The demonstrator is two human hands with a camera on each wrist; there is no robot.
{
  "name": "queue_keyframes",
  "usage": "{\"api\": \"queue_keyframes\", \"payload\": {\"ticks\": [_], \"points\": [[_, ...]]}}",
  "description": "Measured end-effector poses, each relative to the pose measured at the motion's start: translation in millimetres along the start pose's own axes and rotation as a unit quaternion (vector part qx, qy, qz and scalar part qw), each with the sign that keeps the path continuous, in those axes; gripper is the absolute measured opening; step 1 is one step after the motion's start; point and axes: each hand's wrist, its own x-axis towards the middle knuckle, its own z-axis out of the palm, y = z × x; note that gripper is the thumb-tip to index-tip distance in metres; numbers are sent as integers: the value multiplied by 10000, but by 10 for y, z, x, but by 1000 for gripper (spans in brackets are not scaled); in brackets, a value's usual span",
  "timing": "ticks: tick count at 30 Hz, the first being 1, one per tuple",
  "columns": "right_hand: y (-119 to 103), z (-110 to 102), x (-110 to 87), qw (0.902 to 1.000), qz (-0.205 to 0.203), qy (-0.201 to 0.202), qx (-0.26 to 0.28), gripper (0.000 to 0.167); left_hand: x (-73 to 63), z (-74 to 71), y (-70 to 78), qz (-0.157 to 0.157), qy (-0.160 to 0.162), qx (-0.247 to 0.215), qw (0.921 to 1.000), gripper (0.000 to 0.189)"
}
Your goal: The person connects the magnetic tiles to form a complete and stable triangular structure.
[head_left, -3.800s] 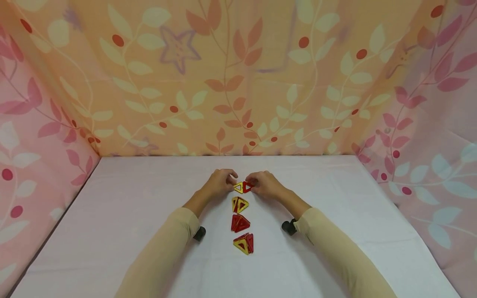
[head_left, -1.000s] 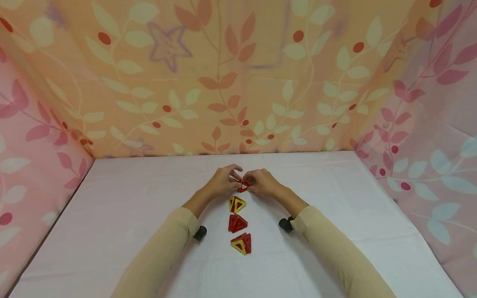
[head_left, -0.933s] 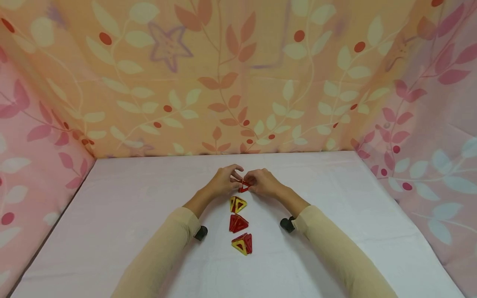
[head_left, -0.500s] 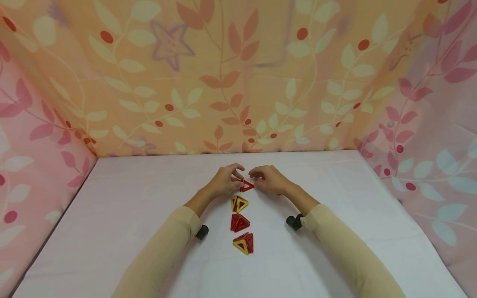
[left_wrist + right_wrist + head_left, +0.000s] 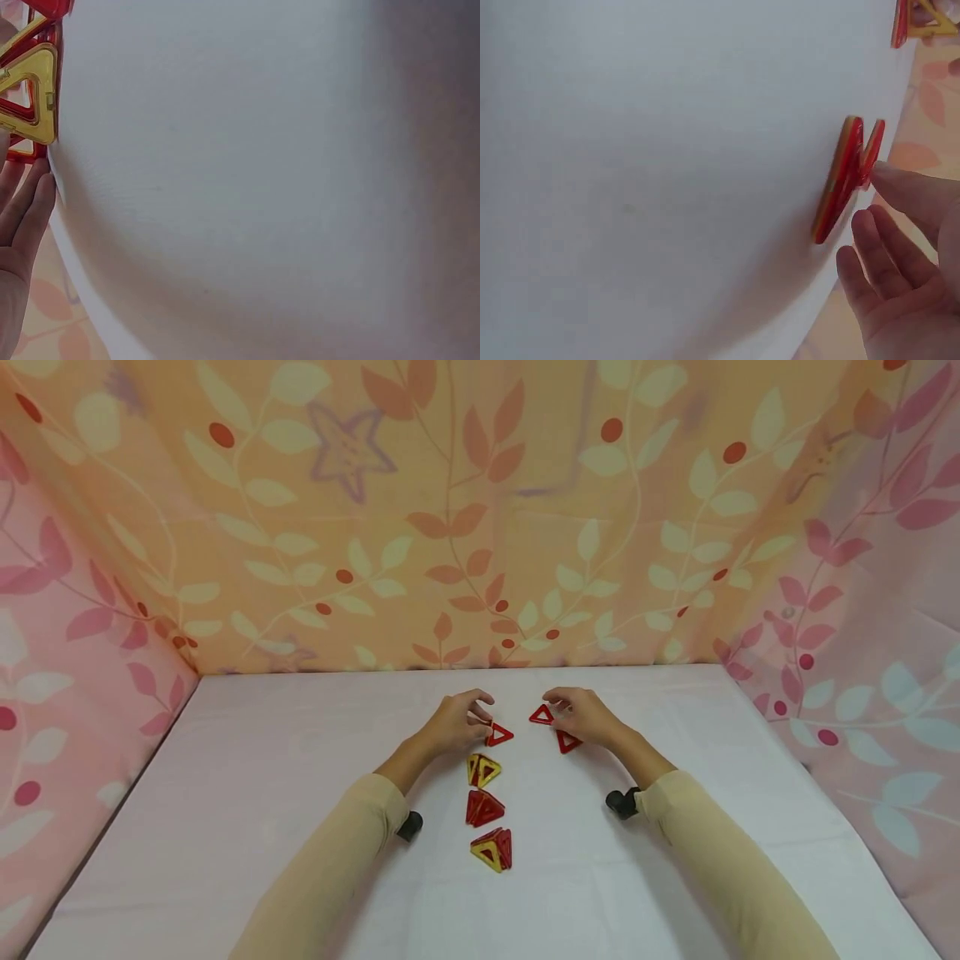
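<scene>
My left hand [image 5: 452, 722] is beside an upright red triangular magnetic tile [image 5: 498, 734], the farthest in a column of tile pieces. In the left wrist view, its fingers [image 5: 30, 214] are partly visible next to a yellow triangular tile [image 5: 43, 90], with red tiles behind it. The left fingertips seem to pinch this small build; their exact contact is partly hidden. My right hand [image 5: 585, 717] hovers over two red tile groups, one red triangle [image 5: 542, 716] and another red triangle [image 5: 567, 742]. In the right wrist view, its thumb [image 5: 915, 191] reaches the smaller red tile [image 5: 872, 150] while the other fingers stand apart, loosely bent.
Three tile pyramids line up toward me: a yellow-and-red one [image 5: 483, 770], a red one [image 5: 485, 809] and another yellow-and-red one [image 5: 492, 850]. They rest on a white-covered table [image 5: 300, 760]. Floral cloth walls [image 5: 450, 527] enclose the back and sides.
My right hand has let go of the far red tile and moved right, uncovering two red triangles. The left hand has stayed nearly still beside the far tiles.
</scene>
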Motion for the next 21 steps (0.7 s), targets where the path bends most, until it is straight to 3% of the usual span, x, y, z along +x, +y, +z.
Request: {"api": "queue_keyframes", "payload": {"ticks": [6,21], "points": [[93,23,35,9991,358,87,186,46,6,-6,-15,-8,-8,1,10000,44],[87,73,153,9991,298,216,210,33,6,2,-2,0,-29,-80,10000,44]]}}
